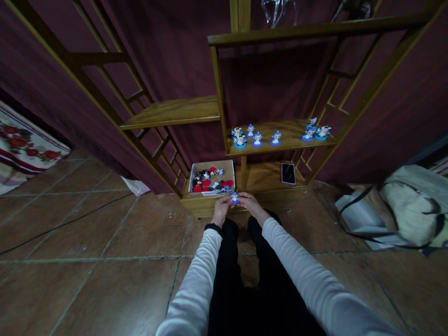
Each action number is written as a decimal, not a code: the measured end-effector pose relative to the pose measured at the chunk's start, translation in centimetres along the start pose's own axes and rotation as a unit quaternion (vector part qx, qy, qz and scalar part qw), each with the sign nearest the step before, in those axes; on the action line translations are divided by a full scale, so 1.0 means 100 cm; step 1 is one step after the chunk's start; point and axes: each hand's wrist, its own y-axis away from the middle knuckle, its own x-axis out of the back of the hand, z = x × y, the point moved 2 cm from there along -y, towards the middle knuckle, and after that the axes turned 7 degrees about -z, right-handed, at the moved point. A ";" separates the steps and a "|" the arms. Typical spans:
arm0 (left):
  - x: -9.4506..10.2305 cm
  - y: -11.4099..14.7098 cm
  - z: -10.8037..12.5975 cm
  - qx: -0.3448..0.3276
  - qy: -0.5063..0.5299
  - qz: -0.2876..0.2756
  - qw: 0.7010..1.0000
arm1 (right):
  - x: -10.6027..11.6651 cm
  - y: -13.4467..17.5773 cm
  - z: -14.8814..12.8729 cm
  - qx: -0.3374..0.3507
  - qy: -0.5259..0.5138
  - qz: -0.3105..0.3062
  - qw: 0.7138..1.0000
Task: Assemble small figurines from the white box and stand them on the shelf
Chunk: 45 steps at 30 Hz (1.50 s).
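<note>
Between my two hands is a small purple-and-white figurine (235,199) on a purple base, held upright. My left hand (221,208) grips it from the left side, and my right hand (250,204) has its fingers closed on the right side. Just beyond my hands, a white box (191,183) holds several figurines and red round bases in a jumble. On the shelf board (292,135) above stand several similar figurines, among them a purple one (257,139) near the middle and a blue-based one (322,132) at the right end.
A phone (288,173) lies on the lower shelf. The wooden shelf unit (220,88) stands before a dark red curtain (178,51). A beige bag (409,200) with a black strap rests on the tiled floor at right. A black cable (75,218) crosses the floor at left.
</note>
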 end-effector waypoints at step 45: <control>0.001 -0.003 -0.002 -0.011 -0.011 0.032 0.999 | 0.001 0.000 0.005 0.010 -0.011 -0.004 1.000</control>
